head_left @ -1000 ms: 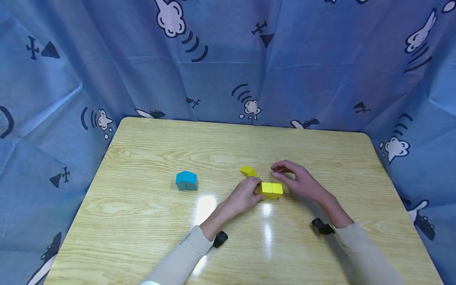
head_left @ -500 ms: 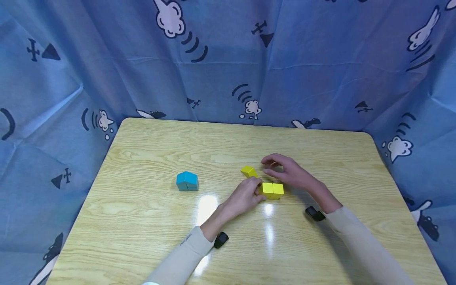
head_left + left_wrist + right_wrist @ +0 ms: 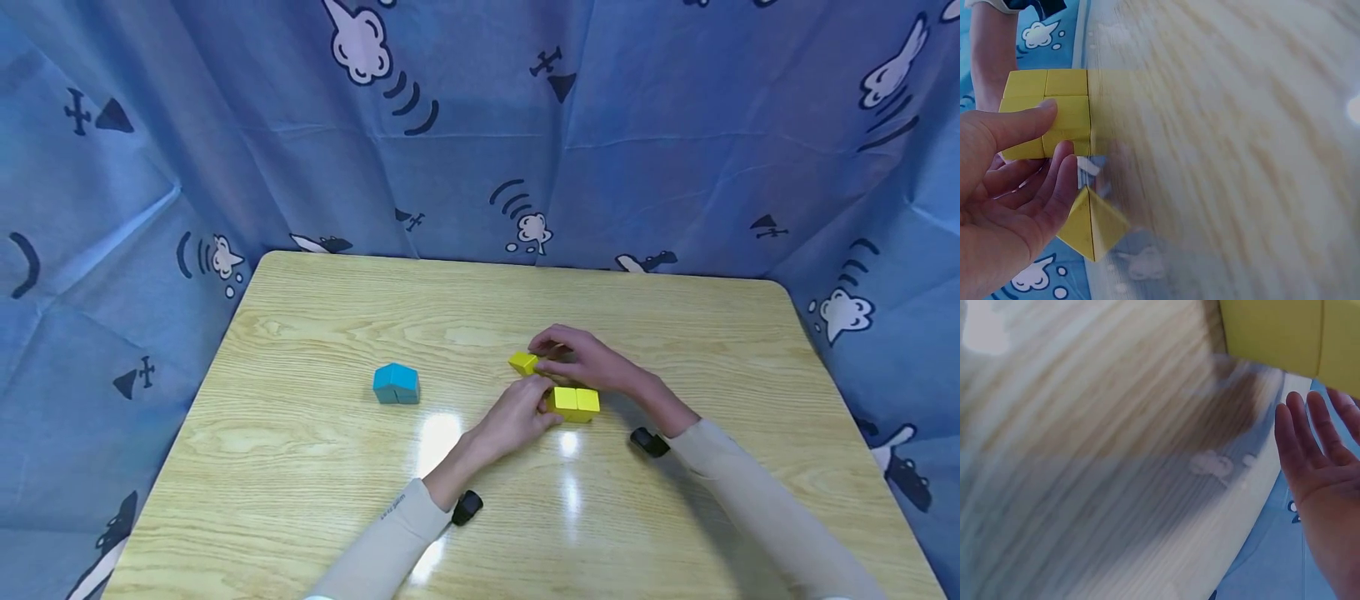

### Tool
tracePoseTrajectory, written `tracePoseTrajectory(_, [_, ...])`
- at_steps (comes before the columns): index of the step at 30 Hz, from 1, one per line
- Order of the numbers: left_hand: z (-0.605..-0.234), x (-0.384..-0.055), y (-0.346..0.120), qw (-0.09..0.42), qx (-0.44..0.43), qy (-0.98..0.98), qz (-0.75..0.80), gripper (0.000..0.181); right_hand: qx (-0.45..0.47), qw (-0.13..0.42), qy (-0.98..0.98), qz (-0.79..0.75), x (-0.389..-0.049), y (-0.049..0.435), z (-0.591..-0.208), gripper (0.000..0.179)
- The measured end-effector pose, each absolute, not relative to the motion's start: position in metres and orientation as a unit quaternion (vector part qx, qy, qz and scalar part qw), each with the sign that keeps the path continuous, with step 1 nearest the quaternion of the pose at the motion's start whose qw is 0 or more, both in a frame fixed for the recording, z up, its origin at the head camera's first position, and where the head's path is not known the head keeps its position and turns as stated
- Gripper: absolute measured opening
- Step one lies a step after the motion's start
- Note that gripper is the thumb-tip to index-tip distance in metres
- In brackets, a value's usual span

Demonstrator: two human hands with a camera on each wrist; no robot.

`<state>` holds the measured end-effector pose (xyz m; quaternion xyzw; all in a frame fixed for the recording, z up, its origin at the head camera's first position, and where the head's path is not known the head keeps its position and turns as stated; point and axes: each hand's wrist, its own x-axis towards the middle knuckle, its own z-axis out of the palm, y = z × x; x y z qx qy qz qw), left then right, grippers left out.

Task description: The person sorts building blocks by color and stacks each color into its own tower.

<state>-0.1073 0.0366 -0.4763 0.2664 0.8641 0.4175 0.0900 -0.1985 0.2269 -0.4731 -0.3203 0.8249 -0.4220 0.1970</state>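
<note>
My left hand (image 3: 517,410) holds the left side of a yellow block group (image 3: 576,403) made of square-faced cubes set together. In the left wrist view its thumb (image 3: 1035,119) lies across the front of the yellow cubes (image 3: 1067,115), with the other fingers around the side and partly hidden. A separate yellow block (image 3: 522,363) sits just behind, turned at an angle. My right hand (image 3: 581,358) reaches over from the right, thumb and fingertips right at this block's right side. In the right wrist view its fingers look nearly straight, below a large yellow face (image 3: 1285,331).
A blue block group (image 3: 396,385) with a peaked top stands on the left of the wooden table (image 3: 285,467). Blue patterned curtain (image 3: 465,125) hangs behind the table and along both sides. A dark wrist camera (image 3: 649,442) sits under the right forearm.
My right hand has moved left, past the back of the yellow group, to the separate yellow block. The left hand keeps its hold on the group.
</note>
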Motion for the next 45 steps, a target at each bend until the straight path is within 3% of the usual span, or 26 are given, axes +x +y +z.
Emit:
tracePoseTrajectory(10, [-0.476, -0.107, 0.036, 0.091, 0.266, 0.863, 0.420, 0.024, -0.366, 0.199, 0.807, -0.419, -0.200, 0.215, -0.477, 0.024])
tracePoseTrajectory(18, [-0.476, -0.107, 0.036, 0.089, 0.269, 0.865, 0.413, 0.024, -0.349, 0.216, 0.803, -0.431, -0.200, 0.215, -0.475, 0.025])
tracePoseTrajectory(29, [-0.478, -0.107, 0.035, 0.095, 0.265, 0.858, 0.429, 0.026, -0.339, 0.171, 0.842, -0.384, -0.198, 0.222, -0.472, 0.026])
tracePoseTrajectory(45, [-0.477, -0.106, 0.035, 0.095, 0.263, 0.864, 0.418, 0.027, -0.308, 0.158, 0.867, -0.357, -0.196, 0.234, -0.473, 0.037])
